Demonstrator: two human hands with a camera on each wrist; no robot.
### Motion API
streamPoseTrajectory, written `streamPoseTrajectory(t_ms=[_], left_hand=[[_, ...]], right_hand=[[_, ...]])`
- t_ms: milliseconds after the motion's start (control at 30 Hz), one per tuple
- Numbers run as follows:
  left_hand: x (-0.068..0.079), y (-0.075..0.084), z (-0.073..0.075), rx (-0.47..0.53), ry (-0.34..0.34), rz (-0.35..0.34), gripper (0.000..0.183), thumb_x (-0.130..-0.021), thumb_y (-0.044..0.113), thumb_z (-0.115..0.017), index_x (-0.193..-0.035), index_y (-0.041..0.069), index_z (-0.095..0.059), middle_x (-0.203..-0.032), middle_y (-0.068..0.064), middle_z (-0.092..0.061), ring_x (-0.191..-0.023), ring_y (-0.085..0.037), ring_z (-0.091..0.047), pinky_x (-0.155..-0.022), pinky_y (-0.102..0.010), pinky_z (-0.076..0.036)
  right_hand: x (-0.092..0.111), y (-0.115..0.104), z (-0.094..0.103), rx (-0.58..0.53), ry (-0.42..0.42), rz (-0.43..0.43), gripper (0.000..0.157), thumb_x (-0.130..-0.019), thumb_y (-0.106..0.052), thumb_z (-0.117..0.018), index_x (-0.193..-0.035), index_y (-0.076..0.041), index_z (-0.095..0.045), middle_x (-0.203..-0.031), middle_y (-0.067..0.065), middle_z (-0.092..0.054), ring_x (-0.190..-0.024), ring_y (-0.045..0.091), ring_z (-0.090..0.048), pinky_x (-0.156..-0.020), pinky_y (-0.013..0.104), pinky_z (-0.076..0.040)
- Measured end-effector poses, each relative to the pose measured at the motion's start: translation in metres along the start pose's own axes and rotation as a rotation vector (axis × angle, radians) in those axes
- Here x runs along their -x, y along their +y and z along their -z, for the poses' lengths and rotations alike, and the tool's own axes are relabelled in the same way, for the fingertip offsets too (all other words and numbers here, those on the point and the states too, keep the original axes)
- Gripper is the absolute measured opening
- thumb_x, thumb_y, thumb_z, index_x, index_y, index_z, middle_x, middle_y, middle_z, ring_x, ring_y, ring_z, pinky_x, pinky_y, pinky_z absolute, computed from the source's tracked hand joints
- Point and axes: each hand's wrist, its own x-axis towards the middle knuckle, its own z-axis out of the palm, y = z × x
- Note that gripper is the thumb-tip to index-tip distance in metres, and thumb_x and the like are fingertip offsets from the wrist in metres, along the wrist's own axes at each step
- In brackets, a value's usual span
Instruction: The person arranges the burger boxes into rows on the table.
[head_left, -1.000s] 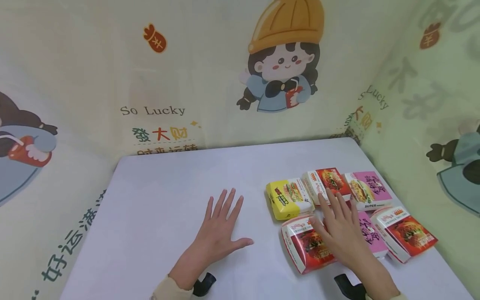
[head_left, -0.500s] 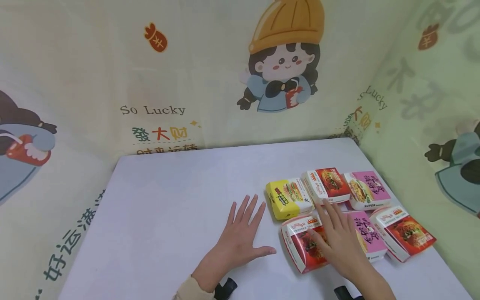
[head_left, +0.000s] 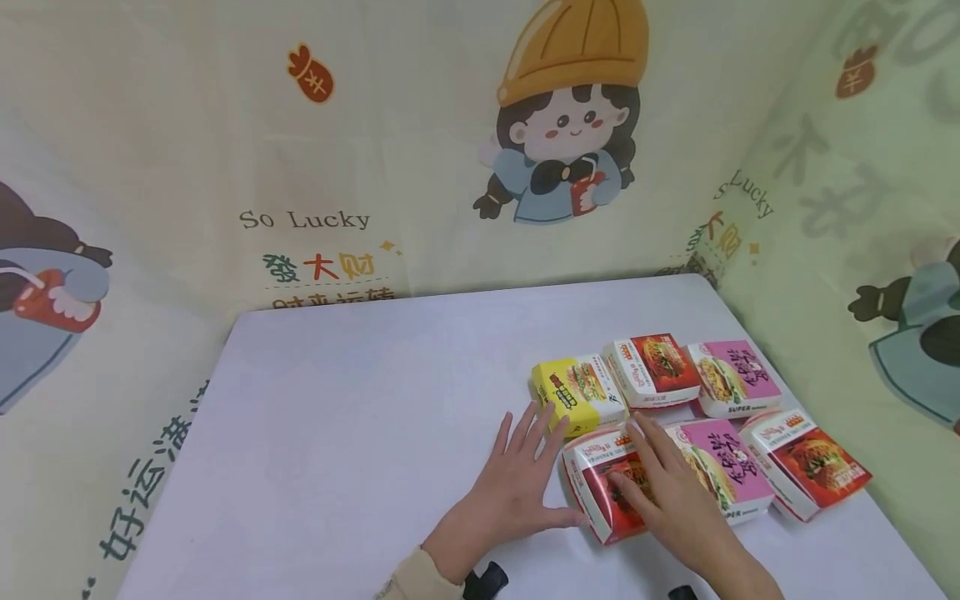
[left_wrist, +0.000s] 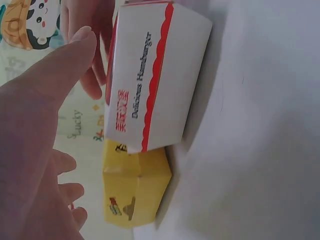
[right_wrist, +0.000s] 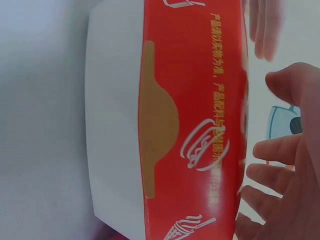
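In the head view, my left hand (head_left: pixel 513 487) is spread beside the left end of the front red-and-white burger box (head_left: pixel 603 483). Over the right part of that box hovers my right hand (head_left: pixel 678 504), fingers extended and thumb apart; whether it touches the lid is unclear. The left wrist view shows this box's printed white side (left_wrist: pixel 160 80) near my left thumb, with the yellow burger box (left_wrist: pixel 135 187) beyond. From the right wrist, the red front flap of the burger box (right_wrist: pixel 200 100) appears beside my right fingers (right_wrist: pixel 275 150). Neither hand grips anything.
Next to the front box lie a pink burger box (head_left: pixel 720 467) and another red-and-white one (head_left: pixel 810 462). Behind are the yellow box (head_left: pixel 577 396), a red one (head_left: pixel 652 371) and a pink one (head_left: pixel 735 379). The white tabletop (head_left: pixel 337 417) meets a cartoon-printed backdrop (head_left: pixel 435 150).
My left hand has moved right, up to the front red-and-white burger box. My right hand has shifted slightly toward me and left, uncovering more of the pink box. The boxes stay in place.
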Motion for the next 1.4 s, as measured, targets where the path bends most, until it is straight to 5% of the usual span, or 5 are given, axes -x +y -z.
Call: streamPoseTrajectory(t_ms=[400,967,1400], left_hand=[[-0.009,0.024,-0.018,-0.029,-0.038,-0.073,0.109,-0.078,0.085,-0.049,-0.16,0.019,-0.018,-0.167,0.0,-0.015,-0.156,-0.024,-0.009,-0.124,-0.052,-0.021],[-0.007,0.037,-0.034,-0.173,0.116,-0.079,0.112,-0.074,0.083,-0.058,-0.155,0.011,-0.03,-0.157,-0.003,-0.034,-0.142,-0.021,-0.029,-0.122,-0.043,-0.028],[0.001,0.03,-0.026,-0.097,0.079,-0.101,0.104,-0.077,0.078,-0.06,-0.154,0.014,-0.033,-0.155,0.0,-0.033,-0.136,-0.014,-0.036,-0.114,-0.028,-0.039]], right_hand=[[0.005,0.0,-0.01,-0.021,0.073,0.059,0.06,-0.097,-0.029,-0.063,-0.147,-0.002,-0.043,-0.155,0.018,-0.034,-0.137,0.042,-0.04,-0.1,0.064,-0.045],[0.005,-0.003,-0.014,-0.036,0.016,-0.024,0.062,-0.099,-0.033,-0.058,-0.149,-0.001,-0.04,-0.157,0.019,-0.029,-0.139,0.045,-0.034,-0.103,0.068,-0.039],[0.009,-0.01,-0.014,-0.039,0.011,-0.03,0.06,-0.099,-0.038,-0.058,-0.146,-0.003,-0.044,-0.156,0.019,-0.032,-0.141,0.046,-0.033,-0.105,0.069,-0.037]])
